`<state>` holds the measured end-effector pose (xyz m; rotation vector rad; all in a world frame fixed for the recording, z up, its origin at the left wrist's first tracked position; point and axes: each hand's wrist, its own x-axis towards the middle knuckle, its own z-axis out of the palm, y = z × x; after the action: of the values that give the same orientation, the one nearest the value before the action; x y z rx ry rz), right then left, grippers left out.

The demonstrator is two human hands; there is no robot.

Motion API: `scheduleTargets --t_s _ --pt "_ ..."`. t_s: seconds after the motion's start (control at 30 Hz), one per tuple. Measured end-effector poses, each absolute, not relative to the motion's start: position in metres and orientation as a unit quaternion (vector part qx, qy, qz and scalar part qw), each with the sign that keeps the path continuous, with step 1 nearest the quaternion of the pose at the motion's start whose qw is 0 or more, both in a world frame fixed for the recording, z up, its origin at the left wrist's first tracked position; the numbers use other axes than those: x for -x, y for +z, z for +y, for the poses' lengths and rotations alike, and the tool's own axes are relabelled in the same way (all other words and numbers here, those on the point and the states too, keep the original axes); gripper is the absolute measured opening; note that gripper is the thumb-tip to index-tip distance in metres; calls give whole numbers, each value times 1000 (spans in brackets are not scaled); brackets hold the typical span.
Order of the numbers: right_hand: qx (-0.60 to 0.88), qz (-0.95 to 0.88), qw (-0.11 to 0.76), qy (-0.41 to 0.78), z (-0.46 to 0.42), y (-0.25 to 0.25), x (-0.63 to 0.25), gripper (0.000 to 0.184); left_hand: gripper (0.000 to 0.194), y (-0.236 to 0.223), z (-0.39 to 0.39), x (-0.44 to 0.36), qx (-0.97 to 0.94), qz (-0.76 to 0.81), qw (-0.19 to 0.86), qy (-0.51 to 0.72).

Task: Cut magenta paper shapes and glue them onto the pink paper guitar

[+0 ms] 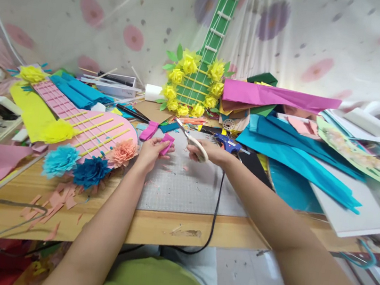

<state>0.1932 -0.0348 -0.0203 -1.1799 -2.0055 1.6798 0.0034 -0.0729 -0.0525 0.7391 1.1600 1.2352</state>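
Above the grey cutting mat (190, 185), my left hand (151, 153) pinches a small folded piece of magenta crepe paper (167, 144). Another magenta paper piece (149, 130) lies just beyond that hand. My right hand (210, 152) is closed around the white handles of the scissors (199, 147). Their blades point up and to the left, apart from the paper I hold. A pink paper guitar (100, 131) with yellow strips and paper flowers lies to the left of my left hand. A blue glue gun (227, 143) rests behind my right hand.
A green paper guitar (214, 41) with yellow flowers leans against the curtain at the back. Blue crepe sheets (298, 154) and a magenta roll (278, 97) are piled at right. Peach scraps (60, 197) lie front left. A black cable (215, 213) hangs over the table edge.
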Motion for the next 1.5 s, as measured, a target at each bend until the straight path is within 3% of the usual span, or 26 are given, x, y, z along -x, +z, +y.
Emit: scheduleTargets --t_s 0.2,0.47,0.63,0.83,0.93,1.5 --pt "481 -643 317 504 -39 -24 -155 39 26 -57 -75 -14 -343 480 611 527" --pt "531 -590 385 471 -24 -27 -149 42 18 -52 -76 -12 -317 471 637 521" --pt "511 -652 315 462 -21 -19 -164 40 14 -55 -74 -10 -284 481 630 539" --pt "378 -750 13 542 -33 -1 -205 48 16 -57 -72 -5 -264 452 620 585" --pt "350 -757 -58 548 -38 3 -215 50 15 -55 -72 -5 -261 446 617 593" --pt "354 -771 -57 526 -38 -3 -200 54 7 -59 -73 -10 -269 467 644 544"
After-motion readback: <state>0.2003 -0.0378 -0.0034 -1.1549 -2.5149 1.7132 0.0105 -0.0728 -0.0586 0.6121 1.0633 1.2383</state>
